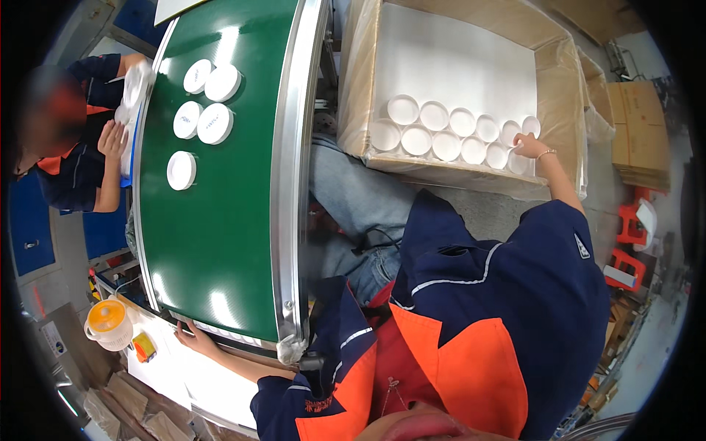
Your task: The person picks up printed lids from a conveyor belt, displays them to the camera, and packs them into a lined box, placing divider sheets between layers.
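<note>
In the carton on the right, my right hand (528, 146) has its fingers closed at the rim of a shallow white round lid (518, 162), at the right end of two rows. The other white lids (446, 145) there lie open side up on a white sheet (456, 59). My left hand (194, 339) reaches past the near end of the green conveyor belt (220, 250), fingers spread, beside a row of white pieces (228, 335) partly hidden under the belt's end. On the belt lie several white lids (215, 123), most showing small print, one (181, 170) with its hollow side up.
A plastic-lined carton (559, 88) stands right of the belt's metal rail (290, 184). Across the belt, a co-worker (81, 147) handles white pieces. A white tub with an orange lid (108, 316) stands at lower left. Red stools (629, 224) and stacked cartons (638, 132) are far right.
</note>
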Available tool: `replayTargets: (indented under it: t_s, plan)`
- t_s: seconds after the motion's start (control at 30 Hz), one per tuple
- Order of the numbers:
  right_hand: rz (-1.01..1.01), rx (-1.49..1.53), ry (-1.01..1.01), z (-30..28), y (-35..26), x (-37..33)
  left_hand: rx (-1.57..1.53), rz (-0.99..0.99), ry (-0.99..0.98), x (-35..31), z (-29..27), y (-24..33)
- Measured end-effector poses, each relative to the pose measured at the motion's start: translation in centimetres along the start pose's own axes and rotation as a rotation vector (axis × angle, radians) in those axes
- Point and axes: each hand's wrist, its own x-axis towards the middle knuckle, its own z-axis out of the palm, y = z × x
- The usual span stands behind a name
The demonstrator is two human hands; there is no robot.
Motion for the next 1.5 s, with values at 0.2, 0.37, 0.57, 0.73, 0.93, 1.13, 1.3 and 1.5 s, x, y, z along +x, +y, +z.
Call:
replayTargets:
  t_s: [0.2,0.37,0.57,0.73,0.93,1.13,1.3,1.5]
  plan:
    - [-0.11,0.324,-0.02,0.7,1.3,-0.4,0.031,0.008,-0.007,-0.1,0.3,-0.3]
    - [0.022,0.146,0.08,3.1,4.3,3.5,-0.056,-0.001,0.033,-0.4,0.9,0.1]
    - [0.077,0.324,-0.19,-0.1,1.7,3.1,-0.109,-0.035,0.101,-1.8,0.4,3.0]
    - [0.094,-0.162,0.109,-13.1,-12.0,1.1,-0.029,-0.109,0.145,-2.5,-0.3,5.5]
    - [-1.014,0.082,0.964,-22.4,-39.7,-6.3,-0.011,-0.139,0.148,-2.6,-0.5,6.1]
    - [-1.466,-0.096,0.83,-20.0,-58.8,-5.9,-0.014,-0.121,0.168,-2.7,-0.4,6.0]
    - [-0.864,-0.081,1.022,-24.1,-62.9,4.6,-0.019,-0.13,0.154,-2.7,-0.7,6.4]
    - [-1.004,-0.173,0.976,-25.0,-61.0,9.7,-0.012,-0.133,0.163,-2.7,-0.7,6.6]
